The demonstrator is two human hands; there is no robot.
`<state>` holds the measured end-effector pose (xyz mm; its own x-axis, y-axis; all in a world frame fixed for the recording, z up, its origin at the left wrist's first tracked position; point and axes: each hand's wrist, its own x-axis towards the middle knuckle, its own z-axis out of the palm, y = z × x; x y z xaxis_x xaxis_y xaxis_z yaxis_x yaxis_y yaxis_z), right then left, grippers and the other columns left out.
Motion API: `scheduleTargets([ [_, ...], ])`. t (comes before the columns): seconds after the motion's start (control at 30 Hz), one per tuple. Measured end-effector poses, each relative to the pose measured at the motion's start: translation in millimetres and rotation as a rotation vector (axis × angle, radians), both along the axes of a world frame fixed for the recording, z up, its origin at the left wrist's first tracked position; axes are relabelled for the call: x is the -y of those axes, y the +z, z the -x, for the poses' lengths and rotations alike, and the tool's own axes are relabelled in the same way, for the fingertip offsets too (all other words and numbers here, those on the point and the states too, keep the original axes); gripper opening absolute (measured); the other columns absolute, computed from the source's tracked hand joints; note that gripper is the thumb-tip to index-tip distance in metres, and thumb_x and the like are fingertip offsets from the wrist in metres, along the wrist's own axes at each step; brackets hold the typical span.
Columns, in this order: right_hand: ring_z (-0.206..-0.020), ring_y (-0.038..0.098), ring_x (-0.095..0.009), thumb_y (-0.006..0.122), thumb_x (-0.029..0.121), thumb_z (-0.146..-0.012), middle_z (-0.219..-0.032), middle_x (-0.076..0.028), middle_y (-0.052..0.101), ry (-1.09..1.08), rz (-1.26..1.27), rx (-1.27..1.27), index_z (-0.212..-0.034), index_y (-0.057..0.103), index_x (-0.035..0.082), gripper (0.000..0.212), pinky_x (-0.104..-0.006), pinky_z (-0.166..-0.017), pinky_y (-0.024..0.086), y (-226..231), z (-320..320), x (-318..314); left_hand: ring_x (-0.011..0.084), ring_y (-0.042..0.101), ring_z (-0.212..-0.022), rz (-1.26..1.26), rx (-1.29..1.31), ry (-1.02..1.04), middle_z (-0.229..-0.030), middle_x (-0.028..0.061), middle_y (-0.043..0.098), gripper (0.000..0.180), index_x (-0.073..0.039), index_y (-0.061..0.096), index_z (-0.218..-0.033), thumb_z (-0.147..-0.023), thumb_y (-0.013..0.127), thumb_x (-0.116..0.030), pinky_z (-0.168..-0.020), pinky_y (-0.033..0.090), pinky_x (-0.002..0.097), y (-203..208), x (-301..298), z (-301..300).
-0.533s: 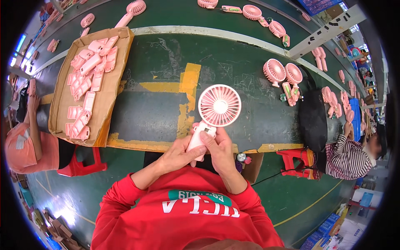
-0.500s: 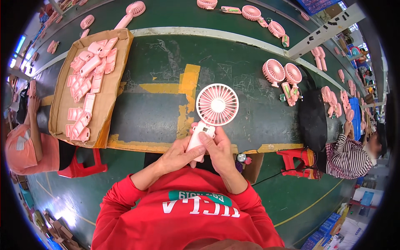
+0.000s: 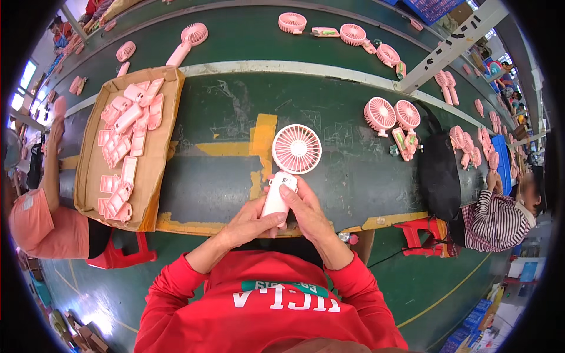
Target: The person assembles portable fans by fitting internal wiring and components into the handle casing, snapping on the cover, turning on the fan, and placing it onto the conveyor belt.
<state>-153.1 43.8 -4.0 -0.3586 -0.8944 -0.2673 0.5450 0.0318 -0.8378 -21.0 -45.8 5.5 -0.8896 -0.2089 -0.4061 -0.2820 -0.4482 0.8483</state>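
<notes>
Both of my hands hold a pink handheld fan (image 3: 296, 149) at the front edge of the workbench. Its round, slatted head points away from me, and its pale handle (image 3: 275, 200) lies between my hands. My left hand (image 3: 252, 222) grips the handle's lower part from the left. From the right, my right hand (image 3: 308, 213) wraps the handle, its thumb pressed on the front near a small dark slot. The fingers behind the handle are mostly hidden.
At the left stands a cardboard tray (image 3: 163, 141) of pink handle shells (image 3: 128, 119). Two partly open fans (image 3: 380, 114) lie at the right, beside a black bag (image 3: 440, 176). Beyond a pale rail (image 3: 306, 70), more fans lie on a green belt. Co-workers sit on both sides.
The view has shifted, so the bench edge and tray sit lower. The fan's head tilts a little more away from me. Both hands keep their hold on the handle.
</notes>
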Motion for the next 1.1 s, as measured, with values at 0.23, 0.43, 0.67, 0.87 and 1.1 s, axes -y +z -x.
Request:
scheduleTargets([
  [0.23,-0.099,0.058,-0.017,0.046,0.024,-0.097,-0.115,-0.013,0.058,0.187,-0.062,-0.450,-0.125,0.044,-0.002,0.038,-0.0303,-0.088,0.046,-6.8,50.1,26.5,0.0148,0.059,-0.057,0.760,-0.036,0.356,-0.074,0.0074,0.064,0.028,-0.001,0.058,-0.101,-0.086,0.059,-0.025,-0.052,0.046,0.0248,35.2,112.4,46.7],
  [0.43,-0.076,0.064,-0.014,0.047,0.016,-0.094,-0.092,-0.010,0.066,0.171,-0.102,-0.751,-0.116,0.051,-0.002,0.029,-0.0270,-0.067,0.051,-14.0,66.8,51.6,0.0289,0.062,-0.073,2.203,0.356,0.366,-0.077,0.0112,0.063,0.022,-0.005,0.055,-0.089,-0.079,0.061,-0.024,-0.061,0.048,0.0371,47.4,238.7,131.6],
  [0.67,-0.062,0.063,-0.013,0.050,0.011,-0.092,-0.080,-0.008,0.065,0.100,-0.084,-0.870,-0.108,0.056,0.001,0.019,-0.0253,-0.056,0.050,-28.8,63.8,53.6,0.0297,0.052,-0.102,2.243,0.508,0.112,-0.105,0.0160,0.056,0.042,-0.004,0.058,-0.107,-0.080,0.061,-0.037,-0.076,0.044,0.0455,-23.8,307.9,236.6],
  [0.87,-0.063,0.064,-0.018,0.055,0.003,-0.087,-0.082,-0.010,0.064,0.029,0.034,-0.918,-0.107,0.056,0.003,0.020,-0.0276,-0.056,0.052,-27.6,64.5,54.8,0.0409,0.057,-0.104,1.278,0.338,0.462,-0.105,0.0302,0.060,0.074,0.009,0.060,-0.102,-0.074,0.060,-0.059,-0.089,0.046,0.0426,-3.9,323.0,388.2],
  [1.1,-0.067,0.064,-0.021,0.057,0.001,-0.084,-0.082,-0.009,0.063,0.037,0.058,-0.958,-0.107,0.056,0.004,0.023,-0.0296,-0.058,0.052,-24.7,66.0,60.7,0.0244,0.066,-0.083,0.719,0.279,0.302,-0.096,0.0184,0.066,0.055,0.007,0.064,-0.097,-0.060,0.083,-0.029,-0.075,0.052,0.0327,-8.9,327.9,419.7],
])
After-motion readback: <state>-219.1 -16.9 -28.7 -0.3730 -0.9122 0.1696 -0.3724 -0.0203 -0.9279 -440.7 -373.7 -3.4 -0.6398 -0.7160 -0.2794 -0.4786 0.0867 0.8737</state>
